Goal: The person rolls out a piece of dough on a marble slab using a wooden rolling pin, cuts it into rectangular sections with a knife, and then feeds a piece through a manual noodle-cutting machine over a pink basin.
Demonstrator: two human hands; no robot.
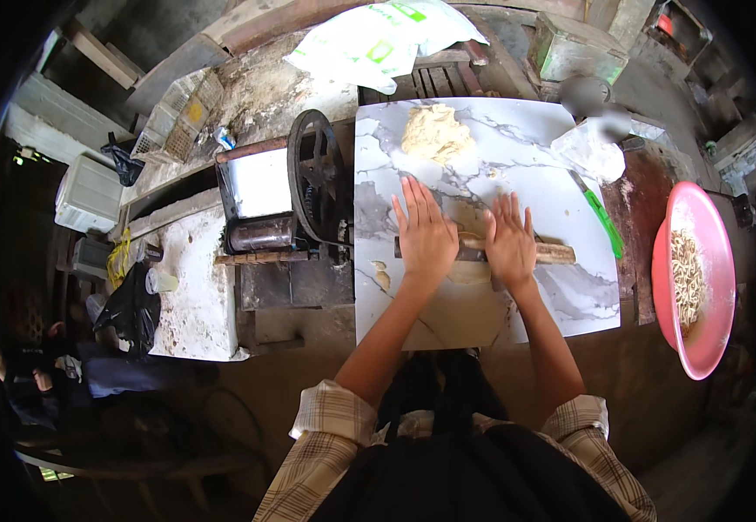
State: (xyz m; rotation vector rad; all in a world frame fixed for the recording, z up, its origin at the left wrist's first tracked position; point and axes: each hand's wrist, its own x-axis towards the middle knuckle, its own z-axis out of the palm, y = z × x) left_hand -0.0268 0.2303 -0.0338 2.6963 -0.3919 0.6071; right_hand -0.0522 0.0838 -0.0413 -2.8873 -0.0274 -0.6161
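Note:
Both palms press on a wooden rolling pin (556,253) that lies crosswise on a marble-patterned board (569,304). My left hand (427,239) is flat with its fingers stretched out, over the pin's left part. Toward the pin's right part lies my right hand (510,247), also open, fingers spread and pointing away from me. Beneath the pin, between the hands, shows a flattened piece of dough (469,273); the hands partly hide it. A rough lump of pale dough (436,134) rests farther back. Small dough scraps (381,276) sit left of my left hand.
A green-handled knife (601,219) and a white plastic bag (588,152) lie at the board's right. Beyond stands a pink basin (726,270) holding pale strips. Left is a roller machine with a large wheel (314,178). A white sack (369,43) lies behind; someone sits far left.

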